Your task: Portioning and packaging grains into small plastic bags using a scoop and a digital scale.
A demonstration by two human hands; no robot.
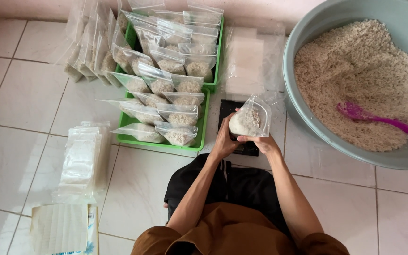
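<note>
Both hands meet on one small clear pouch [250, 120], part-filled with pale grain, held over a black scale [230, 123] on the white tiled floor [24, 94].

Head view, looking down:
- Left hand [224, 141] cups the pouch's lower left side; fingers curl up around the filled bottom, thumb near the front. Closed on the pouch.
- Right hand [264, 143] grips the lower right corner from beneath; fingers wrap under and in, closed on the same pouch.
- Pouch sits between the two hands, resting in the fingers; filled bulge low, mouth open and tilted up to the right, clear of the fingers. Whether its base touches the scale cannot be told.
- Large grey-green basin [308, 28] to the right, heaped with the same pale grain; a magenta scoop [371, 115] lies on the grain, well apart from the hands.
- Two green trays [204, 137] ahead and left, packed with filled pouches standing in rows; more filled pouches lean just left of them.
- Flat stack of empty clear bags [249, 59] beyond the scale.
- Stacks of white packets [79, 163] on the floor at far left.
- Person sits on the floor, brown sleeves, dark trousers.
</note>
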